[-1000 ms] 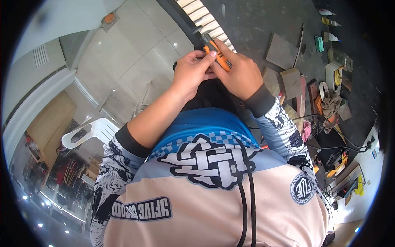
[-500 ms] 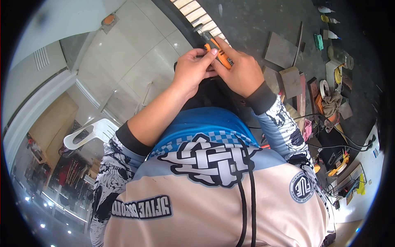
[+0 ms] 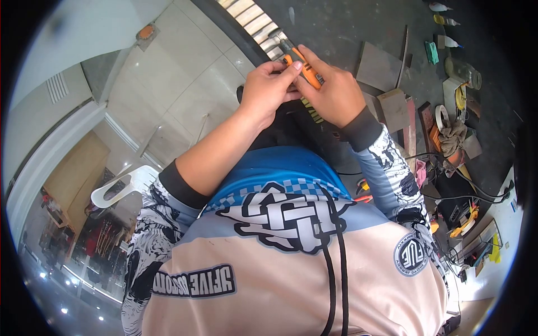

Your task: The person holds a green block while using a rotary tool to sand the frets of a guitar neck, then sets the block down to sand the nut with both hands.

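Observation:
An orange-and-black handheld rotary tool [image 3: 311, 76] points up and to the left, with a small round disc at its tip. My right hand [image 3: 339, 92] is wrapped around its body, the index finger stretched along the top. From the other side, my left hand [image 3: 266, 89] closes on the tool's lower side, thumb pressed near the front of the orange housing. Just past my fingers, a strip of pale wooden slats [image 3: 245, 17] lies along the bench edge, and the disc overlaps its near end in this view.
On the dark workbench [image 3: 336, 28] to the right lie flat boards [image 3: 380, 66], a glass jar [image 3: 464, 75], small bottles [image 3: 445, 21], a tape roll [image 3: 441, 116] and a crumpled cloth [image 3: 453, 137]. Black cables [image 3: 471, 196] run at the right. A white plastic chair [image 3: 126, 186] stands at the left over tiled floor.
Both hands and the tool have shifted slightly right and down in view. More of the wooden slats shows beside the tool's disc. My grip looks the same.

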Available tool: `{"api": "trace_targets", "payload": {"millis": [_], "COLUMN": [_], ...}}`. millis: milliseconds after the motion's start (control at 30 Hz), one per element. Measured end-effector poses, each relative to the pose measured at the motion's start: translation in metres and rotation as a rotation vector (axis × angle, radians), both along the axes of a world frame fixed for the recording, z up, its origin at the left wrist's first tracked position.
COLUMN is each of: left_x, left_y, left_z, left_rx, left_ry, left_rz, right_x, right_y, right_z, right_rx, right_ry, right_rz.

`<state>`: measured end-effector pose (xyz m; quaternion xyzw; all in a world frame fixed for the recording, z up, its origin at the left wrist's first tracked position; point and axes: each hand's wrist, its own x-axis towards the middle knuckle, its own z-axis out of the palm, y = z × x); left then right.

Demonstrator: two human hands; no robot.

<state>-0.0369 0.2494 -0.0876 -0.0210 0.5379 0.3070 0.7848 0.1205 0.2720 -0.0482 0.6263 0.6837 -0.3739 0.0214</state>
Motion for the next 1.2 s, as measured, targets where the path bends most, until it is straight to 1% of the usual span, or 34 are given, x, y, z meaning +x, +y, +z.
{"api": "trace_targets", "payload": {"millis": [133, 233, 567, 733, 767, 900, 1100, 1200], "left_x": [0.005, 0.006, 0.013, 0.003, -0.001, -0.010, -0.009, -0.012], "left_y": [0.006, 0.012, 0.016, -0.004, -0.012, -0.034, -0.037, -0.037], "left_z": [0.001, 0.005, 0.007, 0.014, 0.015, 0.009, 0.005, 0.002], "left_rx": [0.000, -0.003, 0.025, 0.013, -0.004, -0.059, -0.071, -0.071], "left_ry": [0.017, 0.029, 0.005, -0.016, -0.023, -0.027, -0.013, -0.006], "left_rz": [-0.014, -0.013, -0.015, -0.014, -0.011, 0.010, 0.042, 0.043], "right_x": [0.006, 0.008, 0.017, 0.009, 0.004, -0.005, -0.009, -0.014], "right_y": [0.005, 0.012, 0.012, -0.007, -0.013, -0.030, -0.032, -0.026], "right_z": [-0.001, 0.002, 0.003, 0.013, 0.019, 0.013, 0.006, 0.010], "right_rx": [0.014, -0.021, 0.019, 0.081, 0.029, -0.012, 0.016, -0.061], "right_ry": [0.026, 0.021, 0.073, 0.093, 0.057, 0.066, 0.042, 0.013], "right_rz": [0.005, 0.010, -0.023, 0.005, 0.003, 0.012, 0.049, 0.030]}}
